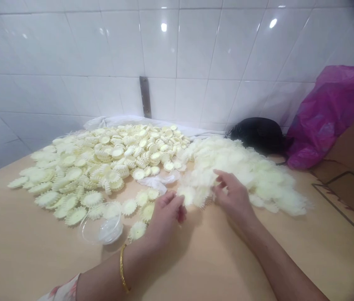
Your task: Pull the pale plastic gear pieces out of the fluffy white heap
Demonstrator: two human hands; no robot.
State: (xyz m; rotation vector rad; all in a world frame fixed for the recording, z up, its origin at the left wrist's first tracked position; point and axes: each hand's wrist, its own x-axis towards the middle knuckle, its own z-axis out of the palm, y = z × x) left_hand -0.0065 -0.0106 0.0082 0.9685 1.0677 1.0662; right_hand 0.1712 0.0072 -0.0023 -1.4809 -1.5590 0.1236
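My left hand (166,213), with a gold bangle (123,267) at the wrist, is closed in a pinch at the edge of a pale flower-shaped piece (188,196). My right hand (233,198) has its thumb and index finger apart, at the near side of a heap of thin, translucent pale-yellow petal pieces (258,175). Left of that heap spreads a large pile of thicker, scallop-edged pale-yellow discs (117,152). A few loose discs (137,230) lie beside my left hand. Close by stands a small clear plastic cup (110,230) with something whitish in it.
White tiles (195,46) line the wall behind the wooden table (54,259). White plastic sheeting (114,121) lies behind the piles. At the right are a black object (256,131), a pink plastic bag (330,113) and a brown cardboard box (352,154).
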